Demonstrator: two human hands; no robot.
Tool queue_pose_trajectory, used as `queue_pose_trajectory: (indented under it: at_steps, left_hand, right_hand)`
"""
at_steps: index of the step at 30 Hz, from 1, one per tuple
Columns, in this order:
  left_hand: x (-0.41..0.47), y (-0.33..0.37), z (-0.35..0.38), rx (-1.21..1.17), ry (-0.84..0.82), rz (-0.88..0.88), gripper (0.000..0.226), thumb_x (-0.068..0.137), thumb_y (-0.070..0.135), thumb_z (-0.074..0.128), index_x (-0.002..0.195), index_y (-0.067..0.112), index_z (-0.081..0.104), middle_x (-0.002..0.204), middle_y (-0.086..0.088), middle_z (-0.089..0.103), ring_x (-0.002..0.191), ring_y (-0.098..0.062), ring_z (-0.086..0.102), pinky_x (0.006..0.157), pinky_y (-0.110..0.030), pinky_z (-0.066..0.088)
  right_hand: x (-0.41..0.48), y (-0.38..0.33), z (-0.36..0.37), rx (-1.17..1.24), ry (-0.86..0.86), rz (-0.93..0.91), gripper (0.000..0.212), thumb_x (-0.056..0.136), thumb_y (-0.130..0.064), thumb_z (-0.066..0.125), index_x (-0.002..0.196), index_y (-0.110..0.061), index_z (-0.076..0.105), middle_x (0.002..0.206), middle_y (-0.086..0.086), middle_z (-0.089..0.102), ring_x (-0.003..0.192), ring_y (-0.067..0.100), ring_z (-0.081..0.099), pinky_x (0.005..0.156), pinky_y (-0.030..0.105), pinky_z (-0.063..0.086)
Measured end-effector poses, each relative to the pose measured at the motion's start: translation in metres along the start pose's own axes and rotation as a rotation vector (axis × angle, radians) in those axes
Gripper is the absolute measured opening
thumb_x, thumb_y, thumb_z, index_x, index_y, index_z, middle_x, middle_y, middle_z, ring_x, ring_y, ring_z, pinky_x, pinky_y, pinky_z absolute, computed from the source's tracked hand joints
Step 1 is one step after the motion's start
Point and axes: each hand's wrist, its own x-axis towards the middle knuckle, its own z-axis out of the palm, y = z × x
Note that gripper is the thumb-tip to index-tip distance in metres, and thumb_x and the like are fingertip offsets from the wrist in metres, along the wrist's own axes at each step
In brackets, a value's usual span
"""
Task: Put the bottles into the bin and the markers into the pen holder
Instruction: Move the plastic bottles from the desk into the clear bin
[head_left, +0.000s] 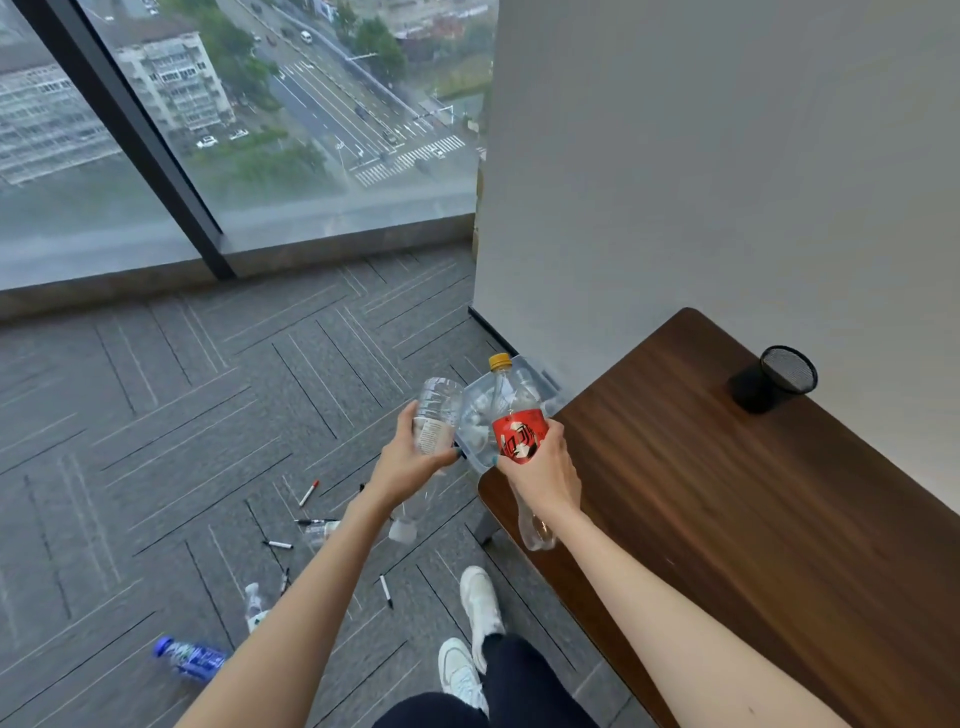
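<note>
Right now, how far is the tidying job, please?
Done: the bin seems to hold some bottles already. In hand: the left hand grips a clear bottle and the right hand a red-labelled bottle, both by the bin. Left: a blue bottle and several markers lie on the floor; no marker shows in the pen holder.

No wording reads with certainty. The yellow-capped bottle (519, 436) gripped by the right hand (543, 467) carries large white-and-black characters on its red label, illegible. Fine print on the clear bottle (436, 415) in the left hand (410, 457) and white lettering on the blue bottle (189, 657) are blurred.
</note>
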Motion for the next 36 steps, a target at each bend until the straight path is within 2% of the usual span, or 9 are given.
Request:
queue_pose_trajectory:
  at_steps: [2, 5, 11, 14, 18, 22, 25, 32, 36]
  left_hand:
    - [0.015, 0.006, -0.003, -0.004, -0.025, -0.011, 0.093, 0.076, 0.037, 0.078, 0.147, 0.032, 0.018, 0.116, -0.001, 0.054, 0.091, -0.019, 0.061, 0.072, -0.031, 0.05]
    - [0.045, 0.014, -0.007, 0.035, -0.067, -0.036, 0.096, 0.076, 0.04, 0.077, 0.149, 0.03, 0.014, 0.119, -0.003, 0.053, 0.095, -0.023, 0.062, 0.077, -0.035, 0.052]
    - [0.119, 0.037, -0.009, 0.074, -0.186, -0.103, 0.088, 0.076, 0.013, 0.072, 0.14, 0.019, 0.012, 0.129, -0.016, 0.051, 0.098, -0.023, 0.06, 0.075, -0.03, 0.048]
    - [0.152, 0.047, -0.005, 0.101, -0.214, -0.136, 0.084, 0.072, 0.027, 0.074, 0.133, 0.029, 0.016, 0.124, -0.014, 0.055, 0.099, -0.024, 0.063, 0.082, -0.038, 0.054]
    - [0.194, 0.07, 0.007, 0.161, -0.275, -0.121, 0.085, 0.079, 0.023, 0.073, 0.141, 0.017, 0.015, 0.132, -0.017, 0.052, 0.107, -0.03, 0.058, 0.082, -0.035, 0.048]
    - [0.222, 0.089, 0.02, 0.197, -0.33, -0.064, 0.114, 0.077, 0.049, 0.069, 0.152, 0.021, -0.011, 0.159, -0.014, 0.018, 0.143, -0.037, 0.027, 0.114, -0.051, 0.027]
    - [0.236, 0.079, 0.029, 0.278, -0.332, -0.074, 0.118, 0.069, 0.064, 0.059, 0.151, 0.024, -0.015, 0.162, -0.01, 0.005, 0.146, -0.039, 0.016, 0.115, -0.06, 0.019]
    - [0.23, 0.057, 0.032, 0.315, -0.316, -0.083, 0.068, 0.094, 0.028, 0.054, 0.15, 0.008, 0.02, 0.155, -0.012, 0.031, 0.139, -0.032, 0.034, 0.11, -0.042, 0.031]
    - [0.233, 0.053, 0.03, 0.328, -0.265, -0.074, 0.051, 0.096, 0.024, 0.051, 0.142, 0.007, 0.038, 0.146, -0.012, 0.044, 0.132, -0.027, 0.044, 0.103, -0.037, 0.037]
  right_hand:
    - [0.015, -0.006, 0.002, 0.013, 0.015, 0.031, 0.083, 0.074, -0.049, 0.073, 0.137, -0.021, 0.025, 0.131, 0.006, 0.052, 0.113, 0.027, 0.059, 0.091, 0.045, 0.052]
    - [0.04, -0.015, 0.004, 0.016, 0.038, 0.079, 0.079, 0.074, -0.051, 0.072, 0.131, -0.02, 0.026, 0.126, 0.006, 0.055, 0.109, 0.028, 0.062, 0.088, 0.046, 0.053]
    - [0.102, -0.026, 0.001, 0.012, 0.071, 0.158, 0.078, 0.075, -0.048, 0.076, 0.13, -0.015, 0.031, 0.125, 0.008, 0.052, 0.11, 0.028, 0.06, 0.087, 0.045, 0.054]
    - [0.126, -0.027, -0.002, 0.001, 0.08, 0.21, 0.078, 0.076, -0.047, 0.075, 0.132, -0.013, 0.034, 0.127, 0.008, 0.049, 0.112, 0.028, 0.058, 0.086, 0.041, 0.053]
    - [0.153, -0.026, -0.008, 0.025, 0.108, 0.289, 0.073, 0.076, -0.047, 0.074, 0.13, -0.012, 0.037, 0.125, 0.008, 0.05, 0.111, 0.028, 0.058, 0.085, 0.039, 0.05]
    - [0.172, -0.02, -0.016, 0.062, 0.151, 0.332, 0.072, 0.075, -0.047, 0.075, 0.127, -0.013, 0.039, 0.123, 0.006, 0.051, 0.108, 0.027, 0.06, 0.083, 0.038, 0.05]
    - [0.179, -0.013, -0.018, 0.08, 0.144, 0.364, 0.073, 0.074, -0.047, 0.075, 0.128, -0.013, 0.038, 0.123, 0.006, 0.051, 0.107, 0.026, 0.06, 0.086, 0.042, 0.052]
    - [0.185, -0.005, -0.012, 0.167, 0.074, 0.474, 0.068, 0.075, -0.046, 0.074, 0.121, -0.016, 0.035, 0.117, 0.005, 0.056, 0.1, 0.028, 0.062, 0.085, 0.04, 0.051]
    - [0.196, -0.005, -0.007, 0.275, 0.017, 0.576, 0.07, 0.075, -0.048, 0.074, 0.122, -0.013, 0.036, 0.122, 0.01, 0.056, 0.105, 0.031, 0.061, 0.09, 0.044, 0.051]
